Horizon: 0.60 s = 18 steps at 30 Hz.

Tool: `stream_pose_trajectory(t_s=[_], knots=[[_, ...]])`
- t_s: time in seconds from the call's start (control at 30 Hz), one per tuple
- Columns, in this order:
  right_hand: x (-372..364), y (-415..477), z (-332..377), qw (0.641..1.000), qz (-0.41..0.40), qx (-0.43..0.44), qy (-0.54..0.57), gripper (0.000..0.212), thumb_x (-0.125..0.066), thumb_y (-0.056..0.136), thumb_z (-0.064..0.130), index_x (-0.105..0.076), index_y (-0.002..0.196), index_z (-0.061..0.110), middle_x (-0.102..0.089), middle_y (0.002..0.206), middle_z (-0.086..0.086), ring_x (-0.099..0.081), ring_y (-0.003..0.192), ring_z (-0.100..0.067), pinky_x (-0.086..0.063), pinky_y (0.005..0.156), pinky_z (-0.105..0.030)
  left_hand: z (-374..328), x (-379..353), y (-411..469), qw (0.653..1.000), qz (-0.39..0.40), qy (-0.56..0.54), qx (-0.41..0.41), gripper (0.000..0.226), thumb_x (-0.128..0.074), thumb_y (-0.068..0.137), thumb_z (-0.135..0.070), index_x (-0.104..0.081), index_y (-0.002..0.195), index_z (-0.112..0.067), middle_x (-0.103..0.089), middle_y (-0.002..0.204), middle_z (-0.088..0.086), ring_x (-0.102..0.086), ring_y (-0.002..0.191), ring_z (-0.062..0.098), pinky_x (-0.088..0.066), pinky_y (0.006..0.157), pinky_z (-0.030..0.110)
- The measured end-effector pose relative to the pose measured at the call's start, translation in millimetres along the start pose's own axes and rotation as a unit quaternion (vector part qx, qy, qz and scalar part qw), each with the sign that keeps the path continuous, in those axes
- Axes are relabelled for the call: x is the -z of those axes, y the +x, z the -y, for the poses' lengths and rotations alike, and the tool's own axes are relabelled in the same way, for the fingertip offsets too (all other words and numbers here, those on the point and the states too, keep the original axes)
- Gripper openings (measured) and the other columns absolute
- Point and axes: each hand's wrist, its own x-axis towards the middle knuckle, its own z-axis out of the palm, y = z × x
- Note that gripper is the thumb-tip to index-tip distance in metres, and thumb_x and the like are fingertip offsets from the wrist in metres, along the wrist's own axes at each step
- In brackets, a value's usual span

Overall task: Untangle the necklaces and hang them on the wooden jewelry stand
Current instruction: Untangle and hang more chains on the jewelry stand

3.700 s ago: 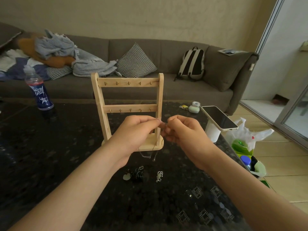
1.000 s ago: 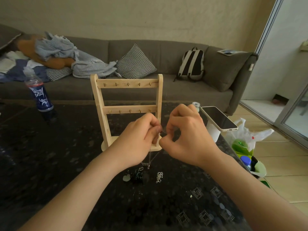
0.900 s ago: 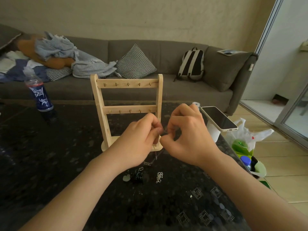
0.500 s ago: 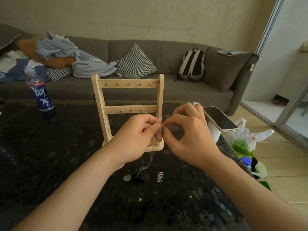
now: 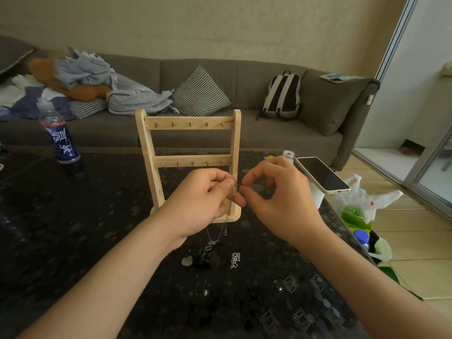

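The necklace [image 5: 215, 241] hangs in front of the wooden jewelry stand [image 5: 188, 123], its top pinched by both the left hand [image 5: 198, 204] and the right hand [image 5: 281, 201]. The right hand's other fingers are looser than one second ago.

Thin, seemingly silver necklace [image 5: 213, 241] before upright wooden stand [image 5: 188, 123]

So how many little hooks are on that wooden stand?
10 hooks: five along the top bar and five along the lower bar of the wooden stand. None appears hidden behind the hands.
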Motion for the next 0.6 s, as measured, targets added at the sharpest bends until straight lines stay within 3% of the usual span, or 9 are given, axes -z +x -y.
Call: stream_pose_trajectory(t_s=[0.17, 0.33, 0.4, 0.47, 0.5, 0.6], knots=[[4.3, -0.8, 1.0, 1.0, 0.01, -0.004, 0.008, 0.013, -0.085, 0.086, 0.018, -0.075, 0.087, 0.026, -0.058, 0.098, 0.014, -0.054, 0.089, 0.013, -0.042, 0.073, -0.001, 0.2, 0.9, -0.3, 1.0, 0.004, 0.014, 0.006, 0.02, -0.049, 0.113, -0.024, -0.067, 0.122, -0.021, -0.081, 0.092, -0.002, -0.045, 0.056, 0.014, -0.041, 0.052, 0.021], [5.8, -1.5, 2.7, 0.999, 0.018, -0.001, 0.027, 0.01, -0.08, 0.085, 0.04, -0.078, 0.082, 0.03, -0.061, 0.108, 0.013, -0.054, 0.107, 0.006, -0.042, 0.081, -0.002, 3.8, -2.3, 2.5, 0.999, -0.007, 0.031, 0.011, 0.022, -0.05, 0.112, -0.024, -0.069, 0.123, -0.02, -0.064, 0.061, -0.017, -0.052, 0.048, 0.0, -0.042, 0.049, 0.01], [3.5, -1.8, 0.4, 0.999, 0.032, -0.002, 0.01, 0.008, -0.084, 0.086, 0.041, -0.078, 0.083, 0.035, -0.058, 0.113, 0.017, -0.053, 0.113, 0.002, -0.047, 0.094, -0.017, 4.2, -4.1, 2.9, 0.999, -0.005, 0.038, 0.008, 0.022, -0.051, 0.112, -0.025, -0.069, 0.123, -0.02, -0.061, 0.06, -0.017, -0.054, 0.047, -0.002, -0.041, 0.048, 0.009], [1.5, -2.5, 0.3, 0.999, 0.031, -0.008, 0.003, 0.008, -0.083, 0.086, 0.041, -0.077, 0.083, 0.037, -0.055, 0.116, 0.018, -0.053, 0.118, -0.007, -0.052, 0.101, -0.044, 4.1, -4.8, 3.4, 0.999, -0.002, 0.048, 0.001, 0.021, -0.051, 0.112, -0.026, -0.07, 0.12, -0.022, -0.061, 0.061, -0.014, -0.053, 0.047, -0.001, -0.04, 0.048, 0.011], [1.5, -2.5, 1.7, 1.0, 0.028, -0.01, 0.001, 0.008, -0.083, 0.086, 0.041, -0.077, 0.084, 0.037, -0.055, 0.116, 0.018, -0.053, 0.119, -0.008, -0.051, 0.102, -0.05, 4.0, -5.0, 3.7, 0.999, -0.001, 0.053, -0.002, 0.021, -0.05, 0.112, -0.027, -0.07, 0.119, -0.023, -0.061, 0.062, -0.012, -0.052, 0.047, 0.0, -0.04, 0.049, 0.012], [2.5, -1.2, 4.9, 0.999, 0.036, -0.007, -0.003, 0.009, -0.08, 0.089, 0.041, -0.075, 0.084, 0.035, -0.053, 0.116, 0.019, -0.052, 0.117, -0.008, -0.051, 0.103, -0.051, 4.5, -5.7, 4.0, 0.997, -0.003, 0.076, -0.016, 0.021, -0.05, 0.112, -0.027, -0.07, 0.116, -0.025, -0.063, 0.063, -0.012, -0.054, 0.049, 0.0, -0.041, 0.053, 0.015]])
